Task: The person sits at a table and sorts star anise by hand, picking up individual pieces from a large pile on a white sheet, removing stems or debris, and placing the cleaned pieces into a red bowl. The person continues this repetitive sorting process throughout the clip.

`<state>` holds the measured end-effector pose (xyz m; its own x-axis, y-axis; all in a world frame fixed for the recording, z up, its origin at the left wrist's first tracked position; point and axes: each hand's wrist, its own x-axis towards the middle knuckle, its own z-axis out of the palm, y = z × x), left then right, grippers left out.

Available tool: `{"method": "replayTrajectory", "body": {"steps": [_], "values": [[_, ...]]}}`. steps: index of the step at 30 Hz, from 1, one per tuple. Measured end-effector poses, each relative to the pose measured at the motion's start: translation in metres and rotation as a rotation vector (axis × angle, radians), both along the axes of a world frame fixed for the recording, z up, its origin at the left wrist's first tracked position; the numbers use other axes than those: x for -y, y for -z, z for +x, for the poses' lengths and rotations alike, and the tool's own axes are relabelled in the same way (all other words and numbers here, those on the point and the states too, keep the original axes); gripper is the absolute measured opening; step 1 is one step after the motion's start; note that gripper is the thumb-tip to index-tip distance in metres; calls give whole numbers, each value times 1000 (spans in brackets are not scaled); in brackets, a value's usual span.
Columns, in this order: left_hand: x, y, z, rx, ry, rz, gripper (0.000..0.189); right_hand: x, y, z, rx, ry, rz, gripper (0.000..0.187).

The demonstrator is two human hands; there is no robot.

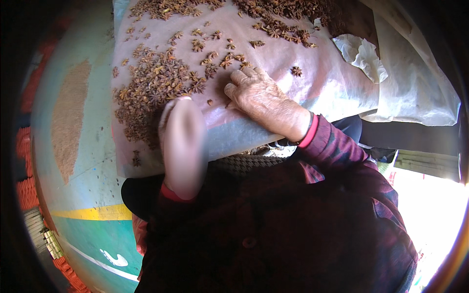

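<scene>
Dried star anise lies on a translucent plastic sheet (318, 88) spread before me. At the left is a dense heap of star anise (157, 73), and my left hand (183, 143) rests against its lower right side. A blur covers most of this hand, so its grip is hidden. To its right, my right hand (262, 99) is low over the sheet with fingers bent, its fingertips beside a few loose star anise (228, 60). Whether it pinches one cannot be seen. A single star anise (296, 71) sits to the right of that hand.
More star anise piles (282, 29) spread along the far side. A crumpled white plastic piece (361, 56) lies at the upper right. On the left, the green floor (95, 238) carries a yellow stripe (93, 212) and a brown patch (70, 121). Red stacked items (26, 194) stand at the far left.
</scene>
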<state>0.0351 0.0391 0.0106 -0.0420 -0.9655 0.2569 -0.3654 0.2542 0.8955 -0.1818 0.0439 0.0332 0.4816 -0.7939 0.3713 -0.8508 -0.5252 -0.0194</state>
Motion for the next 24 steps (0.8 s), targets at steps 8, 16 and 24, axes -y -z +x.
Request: {"method": "replayTrajectory", "body": {"steps": [8, 16, 24], "values": [[-37, -18, -21, -844, 195, 752, 31, -2, 10, 3, 15, -31, -44, 13], [-52, -32, -45, -750, 311, 835, 29, -34, 2, -10, 1051, -114, 365, 14], [-51, -16, -52, -811, 429, 980, 20, -55, 6, -17, 694, -255, 8, 17]]}}
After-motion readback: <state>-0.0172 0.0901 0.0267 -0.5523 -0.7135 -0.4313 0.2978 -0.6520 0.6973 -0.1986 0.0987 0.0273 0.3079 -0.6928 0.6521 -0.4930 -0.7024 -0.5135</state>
